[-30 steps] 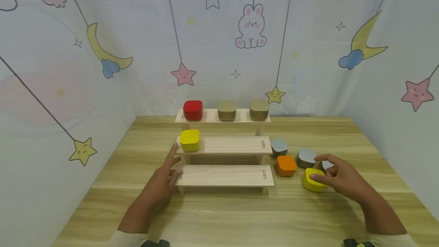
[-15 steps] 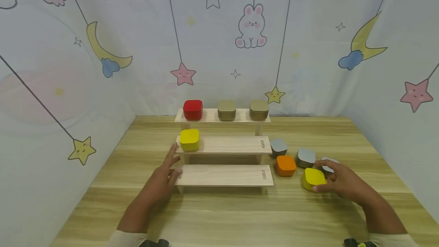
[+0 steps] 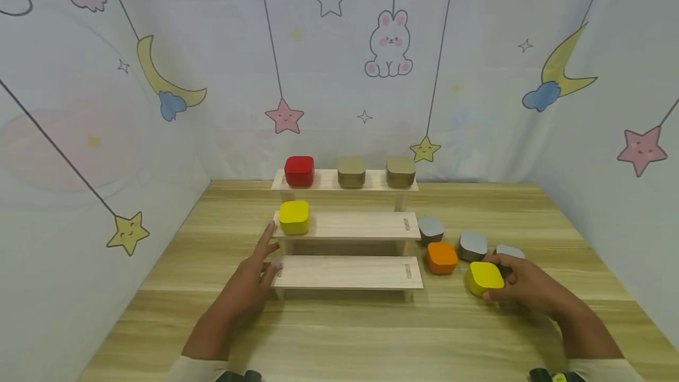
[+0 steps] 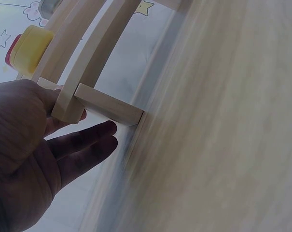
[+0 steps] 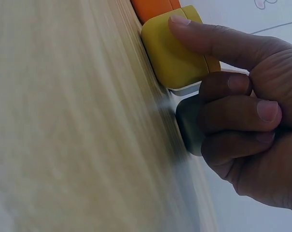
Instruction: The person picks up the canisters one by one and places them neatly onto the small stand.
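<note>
My right hand [image 3: 530, 287] pinches a rounded square yellow tin [image 3: 485, 277] on the table at the right, thumb on the near side and index finger on the far side. In the right wrist view, the thumb presses this yellow tin [image 5: 177, 50], whose lid seam shows, and the other fingers are curled. My left hand [image 3: 251, 279] grips the left end of a three-step wooden shelf rack [image 3: 347, 271]. The left wrist view has that hand [image 4: 34, 150] around the lower board's end, two fingers reaching below it. A second yellow tin [image 3: 294, 217] sits on the middle step's left end.
On the top step stand a red tin [image 3: 299, 171] and two gold tins, one gold tin [image 3: 351, 171] in the middle. Right of the rack are an orange tin [image 3: 442, 257] and several grey tins, one grey tin [image 3: 473, 245] behind the held one. Patterned cloth walls [image 3: 339, 75] surround the table.
My right hand has come down from over the yellow tin to its right side and closed thumb and index finger on it. The left hand stays at the rack.
</note>
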Motion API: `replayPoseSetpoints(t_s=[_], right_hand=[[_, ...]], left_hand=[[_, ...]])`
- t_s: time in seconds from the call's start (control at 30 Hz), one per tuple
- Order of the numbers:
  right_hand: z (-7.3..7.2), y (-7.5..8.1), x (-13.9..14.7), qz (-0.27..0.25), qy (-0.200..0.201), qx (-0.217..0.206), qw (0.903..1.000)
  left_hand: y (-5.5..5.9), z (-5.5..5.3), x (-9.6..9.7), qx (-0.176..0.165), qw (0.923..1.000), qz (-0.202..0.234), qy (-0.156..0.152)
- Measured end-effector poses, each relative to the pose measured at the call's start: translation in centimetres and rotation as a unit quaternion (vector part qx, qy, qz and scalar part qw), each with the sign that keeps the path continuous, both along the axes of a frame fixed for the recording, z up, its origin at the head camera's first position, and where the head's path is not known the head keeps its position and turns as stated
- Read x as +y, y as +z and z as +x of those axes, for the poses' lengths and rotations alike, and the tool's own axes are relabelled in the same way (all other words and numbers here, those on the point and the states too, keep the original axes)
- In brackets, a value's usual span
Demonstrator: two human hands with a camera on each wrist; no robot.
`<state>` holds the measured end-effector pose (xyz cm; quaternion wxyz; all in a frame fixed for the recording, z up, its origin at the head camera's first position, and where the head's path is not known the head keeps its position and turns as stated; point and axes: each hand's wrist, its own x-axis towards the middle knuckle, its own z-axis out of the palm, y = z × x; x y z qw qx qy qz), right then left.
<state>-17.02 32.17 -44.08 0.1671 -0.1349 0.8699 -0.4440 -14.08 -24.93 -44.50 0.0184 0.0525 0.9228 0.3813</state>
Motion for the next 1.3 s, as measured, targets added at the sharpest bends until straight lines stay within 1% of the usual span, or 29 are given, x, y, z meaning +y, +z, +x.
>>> replayPoseSetpoints(t_s=[0.33, 0.57, 0.73, 0.83, 1.07, 1.2, 1.3], right_hand=[[-0.3, -0.6, 0.4, -0.038, 0.018, -0.025, 0.9988], [-0.5, -0.6, 0.2, -0.026, 0.014, -0.026, 0.9992], [-0.3, -0.3, 0.1, -0.026, 0.009, -0.033, 0.9991], [-0.2, 0.1, -0.1, -0.024, 0.007, -0.028, 0.9993], [0.2, 0.9, -0.7, -0.003, -0.021, -0.030, 0.9993], [0.6, 1.3, -1.0, 0.004, -0.026, -0.011, 0.9996], [0.9, 1.8, -1.2, -0.001, -0.023, 0.003, 0.9997]], left_hand=[[0.0, 0.0, 0.0, -0.003, 1.0000, -0.004, 0.003], [-0.1, 0.0, 0.0, -0.018, 0.9997, -0.009, 0.015], [-0.1, 0.0, -0.1, -0.005, 0.9999, -0.011, 0.005], [-0.1, 0.0, -0.2, 0.001, 1.0000, -0.009, 0.003], [-0.2, 0.1, -0.2, 0.003, 1.0000, -0.004, -0.004], [-0.1, 0.0, -0.1, 0.002, 1.0000, -0.004, -0.002], [-0.2, -0.1, 0.0, 0.001, 1.0000, -0.006, 0.000]])
